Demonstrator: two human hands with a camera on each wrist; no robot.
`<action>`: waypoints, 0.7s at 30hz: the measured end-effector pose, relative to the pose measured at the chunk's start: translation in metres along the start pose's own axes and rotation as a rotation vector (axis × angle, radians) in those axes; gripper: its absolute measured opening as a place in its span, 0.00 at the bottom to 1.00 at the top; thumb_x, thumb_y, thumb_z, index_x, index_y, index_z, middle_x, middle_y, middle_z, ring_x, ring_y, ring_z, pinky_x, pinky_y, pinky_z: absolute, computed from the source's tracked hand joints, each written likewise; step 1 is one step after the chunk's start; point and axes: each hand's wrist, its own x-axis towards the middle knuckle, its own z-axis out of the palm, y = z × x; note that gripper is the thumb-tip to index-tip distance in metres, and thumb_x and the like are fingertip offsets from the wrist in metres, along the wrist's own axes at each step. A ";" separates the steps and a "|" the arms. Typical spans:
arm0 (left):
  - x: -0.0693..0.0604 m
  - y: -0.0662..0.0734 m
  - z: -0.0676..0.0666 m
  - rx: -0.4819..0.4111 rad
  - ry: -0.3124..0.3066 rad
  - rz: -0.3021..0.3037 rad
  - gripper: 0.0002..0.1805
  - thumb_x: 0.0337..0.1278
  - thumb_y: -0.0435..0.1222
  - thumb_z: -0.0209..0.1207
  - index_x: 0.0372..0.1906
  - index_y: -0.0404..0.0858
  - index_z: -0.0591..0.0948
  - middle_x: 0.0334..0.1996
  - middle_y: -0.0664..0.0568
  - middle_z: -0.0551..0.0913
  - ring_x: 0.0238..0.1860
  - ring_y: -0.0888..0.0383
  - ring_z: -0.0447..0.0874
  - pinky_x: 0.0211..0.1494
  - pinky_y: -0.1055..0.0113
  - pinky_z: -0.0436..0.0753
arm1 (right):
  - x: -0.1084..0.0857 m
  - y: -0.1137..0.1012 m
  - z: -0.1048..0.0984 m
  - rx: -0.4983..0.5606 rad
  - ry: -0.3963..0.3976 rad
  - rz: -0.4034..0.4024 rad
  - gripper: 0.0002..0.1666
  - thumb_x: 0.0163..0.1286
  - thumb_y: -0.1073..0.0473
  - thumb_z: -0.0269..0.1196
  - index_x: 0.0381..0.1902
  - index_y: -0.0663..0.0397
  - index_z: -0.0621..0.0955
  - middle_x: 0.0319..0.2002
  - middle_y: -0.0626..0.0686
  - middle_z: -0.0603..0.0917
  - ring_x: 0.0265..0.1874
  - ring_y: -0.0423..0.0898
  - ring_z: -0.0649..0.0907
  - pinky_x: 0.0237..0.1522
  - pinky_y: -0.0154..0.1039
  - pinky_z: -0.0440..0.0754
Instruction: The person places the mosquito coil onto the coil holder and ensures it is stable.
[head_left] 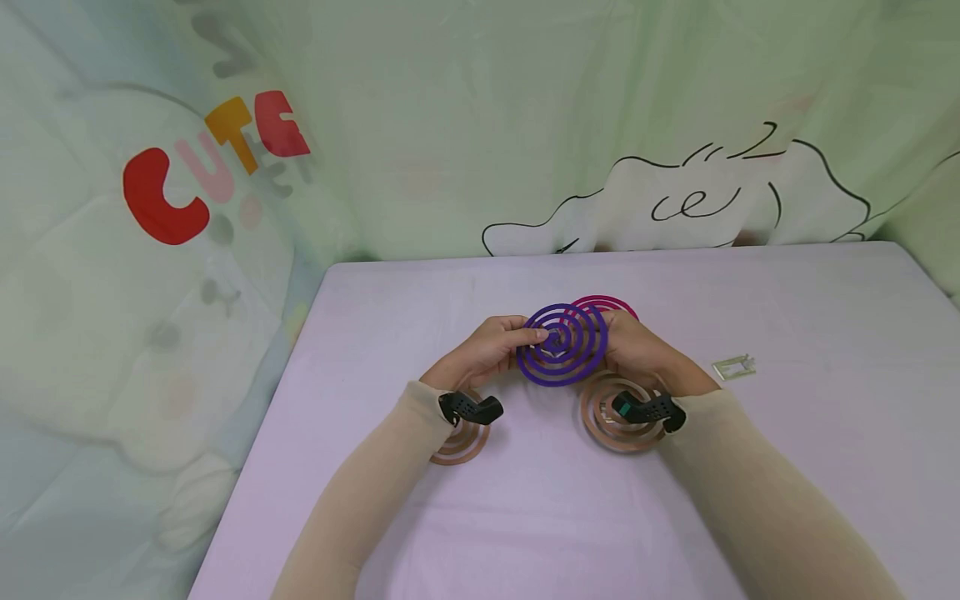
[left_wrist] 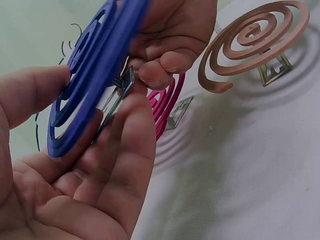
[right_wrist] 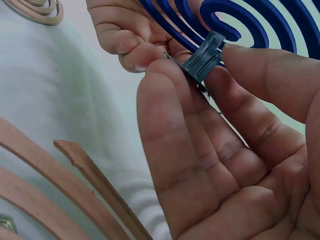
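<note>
head view: left hand pinches blue coil over table, thumb on its face; right hand, fingers curled, grips its metal stand and part-blocks pink coil, far; arms overlap two brown coils, near

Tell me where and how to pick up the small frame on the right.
Best pinch the small frame by its long outer edges, probably from above with the right hand: it seems to lie low on the table, to the right of that hand, leaving little room to reach underneath.
</note>
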 end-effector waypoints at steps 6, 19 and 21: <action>-0.001 0.001 -0.002 -0.034 0.019 -0.006 0.13 0.73 0.32 0.60 0.54 0.27 0.79 0.32 0.54 0.87 0.32 0.63 0.86 0.39 0.71 0.86 | -0.002 -0.002 0.000 0.046 -0.021 0.014 0.16 0.85 0.55 0.52 0.46 0.54 0.86 0.38 0.52 0.90 0.35 0.45 0.90 0.40 0.40 0.90; 0.000 -0.001 -0.006 -0.068 0.078 -0.001 0.11 0.72 0.32 0.61 0.52 0.30 0.79 0.37 0.52 0.87 0.35 0.61 0.88 0.39 0.70 0.87 | -0.002 -0.012 0.002 0.081 -0.020 0.047 0.20 0.83 0.46 0.55 0.46 0.56 0.83 0.37 0.51 0.91 0.35 0.45 0.91 0.39 0.41 0.90; 0.001 -0.001 -0.007 -0.066 0.085 -0.001 0.12 0.72 0.32 0.61 0.53 0.30 0.79 0.38 0.51 0.87 0.36 0.61 0.88 0.39 0.70 0.87 | -0.002 -0.014 0.003 0.033 -0.004 0.058 0.17 0.82 0.50 0.58 0.47 0.58 0.83 0.38 0.51 0.91 0.35 0.45 0.91 0.40 0.40 0.90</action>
